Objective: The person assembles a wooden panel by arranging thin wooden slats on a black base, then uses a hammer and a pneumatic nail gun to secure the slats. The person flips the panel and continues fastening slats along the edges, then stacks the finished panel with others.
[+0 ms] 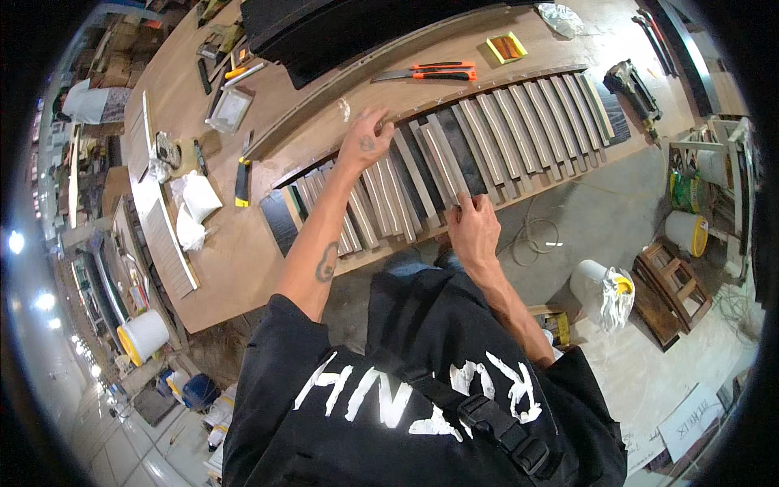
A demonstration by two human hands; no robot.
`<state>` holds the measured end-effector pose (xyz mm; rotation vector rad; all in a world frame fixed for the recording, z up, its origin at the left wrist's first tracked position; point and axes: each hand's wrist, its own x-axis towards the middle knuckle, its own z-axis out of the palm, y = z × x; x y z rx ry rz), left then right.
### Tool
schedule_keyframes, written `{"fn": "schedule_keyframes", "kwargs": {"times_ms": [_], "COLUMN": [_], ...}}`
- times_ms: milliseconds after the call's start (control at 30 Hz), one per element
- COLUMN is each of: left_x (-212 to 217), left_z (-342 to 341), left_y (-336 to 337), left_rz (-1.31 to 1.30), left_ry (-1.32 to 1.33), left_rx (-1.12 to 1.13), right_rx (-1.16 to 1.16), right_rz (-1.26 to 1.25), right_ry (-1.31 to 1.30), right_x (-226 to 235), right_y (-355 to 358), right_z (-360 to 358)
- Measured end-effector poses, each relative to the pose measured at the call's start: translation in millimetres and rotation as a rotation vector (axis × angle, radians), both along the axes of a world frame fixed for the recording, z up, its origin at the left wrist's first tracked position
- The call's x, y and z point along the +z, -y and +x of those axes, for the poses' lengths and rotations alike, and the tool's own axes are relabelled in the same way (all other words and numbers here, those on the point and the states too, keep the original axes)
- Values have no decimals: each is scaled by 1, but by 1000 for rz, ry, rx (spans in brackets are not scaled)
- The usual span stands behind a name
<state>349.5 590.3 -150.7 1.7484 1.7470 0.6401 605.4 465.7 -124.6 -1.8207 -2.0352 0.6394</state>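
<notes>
A row of narrow grey-brown wooden strips (523,134) with pale edges lies side by side across a black backing panel (280,221) at the table's near edge. Over the far ends of the strips, left of the middle, my left hand (367,142) hovers or rests with its fingers bent and apart, holding nothing I can see. My right hand (474,227) is closed at the near end of a wooden strip (441,162) in the middle of the row. Its fingertips pinch that end and partly hide it. Black gaps show between several strips there.
Beyond the row lie two orange-and-black utility knives (442,71) and a small yellow box (506,49). A nail gun (633,91) sits to the right. On the left are a yellow-and-black knife (243,180) and a white roll (200,197). White buckets (596,286) stand on the floor.
</notes>
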Motion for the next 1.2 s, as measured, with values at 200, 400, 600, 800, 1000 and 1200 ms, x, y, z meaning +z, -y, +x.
{"fn": "schedule_keyframes", "kwargs": {"times_ms": [200, 400, 600, 800, 1000, 1200], "left_x": [3, -2, -5, -8, -4, -6], "left_z": [-4, -13, -19, -21, -19, -22], "left_y": [-7, -4, -6, -8, -7, -10], "left_rz": [-27, 13, -9, -30, -15, -56], "left_ry": [133, 233, 262, 270, 263, 269], "left_rx": [-132, -155, -209, -202, -216, -246], "right_rx": [-18, -144, -84, -65, -91, -215], "right_rz": [127, 71, 80, 104, 155, 241], "right_ry": [17, -173, -261, -94, -49, -60], "right_x": [-9, 5, -15, -11, -13, -9], "right_y": [-14, 10, 76, 94, 85, 63], "right_z": [-12, -1, -15, -50, -76, -37]}}
